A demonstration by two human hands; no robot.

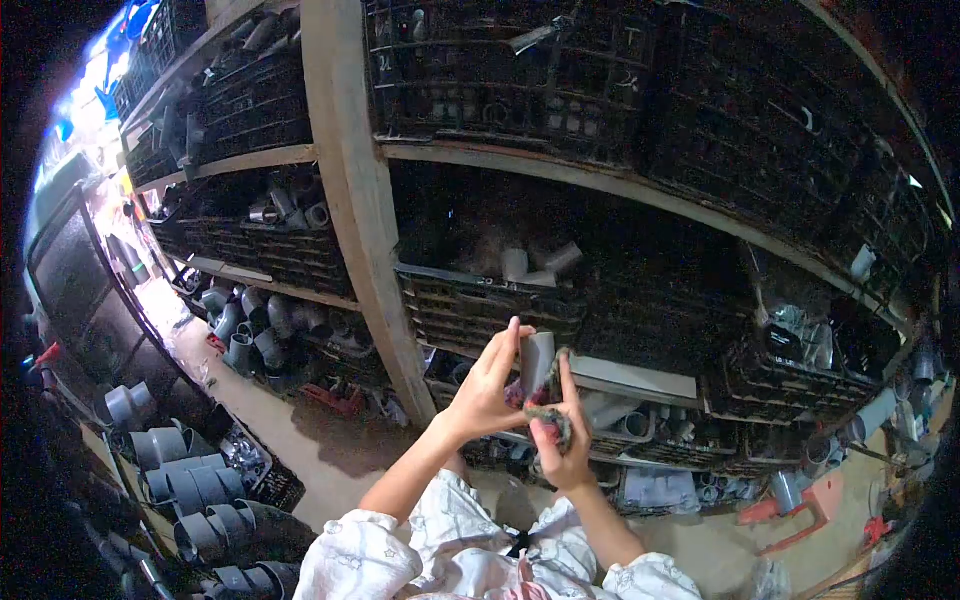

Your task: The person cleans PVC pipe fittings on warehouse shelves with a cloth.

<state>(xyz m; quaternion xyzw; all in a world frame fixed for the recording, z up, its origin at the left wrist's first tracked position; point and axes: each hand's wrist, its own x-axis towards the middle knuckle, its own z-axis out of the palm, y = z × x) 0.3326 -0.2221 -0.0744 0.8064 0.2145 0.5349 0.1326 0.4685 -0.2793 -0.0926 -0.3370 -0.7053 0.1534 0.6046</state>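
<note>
A grey plastic pipe fitting (pixel 538 358) stands roughly upright between my two hands, in front of the shelves. My left hand (pixel 484 392) grips it from the left side, fingers pointing up along it. On the other side my right hand (pixel 567 440) is closed on a crumpled dark cloth (pixel 549 420) with reddish and greenish patches. Part of that cloth lies against the lower end of the fitting. The palms hide some of the cloth and the fitting's base.
Wooden shelves with an upright post (pixel 350 190) hold black crates (pixel 490 315) of grey pipe pieces. Large grey fittings (pixel 195 485) line the lower left, and elbow fittings (pixel 250 320) fill a shelf at left. A red object (pixel 815 505) lies at lower right.
</note>
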